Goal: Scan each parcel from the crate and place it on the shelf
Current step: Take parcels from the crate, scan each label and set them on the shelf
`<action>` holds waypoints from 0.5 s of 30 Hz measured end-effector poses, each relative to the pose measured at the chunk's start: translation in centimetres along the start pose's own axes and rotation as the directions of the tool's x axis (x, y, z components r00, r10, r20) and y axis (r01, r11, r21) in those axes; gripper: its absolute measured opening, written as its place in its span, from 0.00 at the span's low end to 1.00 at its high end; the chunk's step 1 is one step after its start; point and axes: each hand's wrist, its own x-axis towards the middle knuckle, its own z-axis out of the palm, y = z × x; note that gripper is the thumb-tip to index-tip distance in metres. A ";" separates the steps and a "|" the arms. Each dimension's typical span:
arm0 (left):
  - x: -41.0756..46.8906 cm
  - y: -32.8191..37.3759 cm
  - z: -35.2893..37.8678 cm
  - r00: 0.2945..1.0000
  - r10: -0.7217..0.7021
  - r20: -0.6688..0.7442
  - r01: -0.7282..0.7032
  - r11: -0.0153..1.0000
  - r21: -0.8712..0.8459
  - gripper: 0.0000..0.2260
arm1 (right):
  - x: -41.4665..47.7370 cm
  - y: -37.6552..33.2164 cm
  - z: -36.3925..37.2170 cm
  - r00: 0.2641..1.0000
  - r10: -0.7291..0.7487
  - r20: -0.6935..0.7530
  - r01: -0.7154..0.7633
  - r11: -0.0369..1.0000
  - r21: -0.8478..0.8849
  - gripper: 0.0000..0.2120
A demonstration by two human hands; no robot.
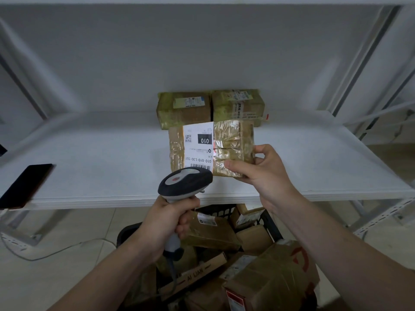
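My right hand (265, 169) grips a flat, tape-wrapped brown parcel (229, 144) by its right edge, holding it above the white shelf (101, 167). Its white label with "010" and a barcode faces me. My left hand (166, 221) is closed around the handle of a grey and black barcode scanner (184, 182), whose head points at the label's barcode just below the parcel. Two taped cardboard parcels (184, 108) (238, 106) sit side by side at the back of the shelf. Below, a black crate (269, 223) holds several more cardboard parcels.
A black phone (24, 185) lies on the shelf's left front edge. White metal uprights (359, 63) frame the shelf on both sides. The scanner's grey cable (173, 274) hangs down over the crate. Another cable (56, 250) runs across the tiled floor at left.
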 end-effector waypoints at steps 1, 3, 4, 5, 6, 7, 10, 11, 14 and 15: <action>0.0 0.3 -0.1 1.000 0.001 0.010 -0.001 1.000 -0.025 0.04 | 0.1 0.1 -0.1 1.000 -0.011 -0.011 0.011 1.000 -0.016 0.32; -0.1 0.8 -0.5 1.000 0.004 0.014 -0.003 0.998 -0.070 0.04 | 0.4 0.2 -0.3 0.999 -0.025 -0.037 0.023 0.999 -0.043 0.33; -0.1 1.0 -0.6 1.000 0.003 0.007 -0.003 0.996 -0.087 0.04 | 0.6 0.4 -0.5 0.999 -0.022 -0.048 0.020 0.999 -0.045 0.32; -0.1 1.2 -0.8 1.000 0.001 0.000 -0.001 0.995 -0.100 0.05 | 0.7 0.5 -0.7 0.998 -0.016 -0.057 0.013 0.999 -0.042 0.32; -0.1 1.3 -0.9 1.000 -0.001 -0.005 0.001 0.994 -0.108 0.06 | 0.8 0.7 -0.9 0.998 -0.009 -0.065 0.007 0.999 -0.041 0.32; -0.1 1.4 -1.0 1.000 -0.001 -0.006 0.000 0.994 -0.109 0.08 | 1.0 0.8 -1.0 0.997 -0.006 -0.071 0.003 0.999 -0.043 0.32; -0.2 1.4 -1.2 1.000 0.016 0.014 -0.015 0.997 -0.076 0.15 | 1.3 1.0 -1.4 0.997 -0.002 -0.081 -0.002 0.999 -0.052 0.32; -0.3 1.5 -1.2 0.999 0.022 0.026 -0.021 0.998 -0.058 0.16 | 1.4 1.1 -1.5 0.996 -0.002 -0.086 -0.003 0.999 -0.053 0.32; -0.4 1.5 -1.3 0.999 0.025 0.049 -0.023 0.999 -0.037 0.16 | 1.6 1.2 -1.9 0.995 -0.002 -0.101 -0.003 0.999 -0.049 0.32; -0.4 1.5 -1.4 0.998 0.024 0.049 -0.022 0.999 -0.035 0.16 | 1.6 1.2 -2.0 0.995 -0.001 -0.104 -0.004 0.999 -0.040 0.32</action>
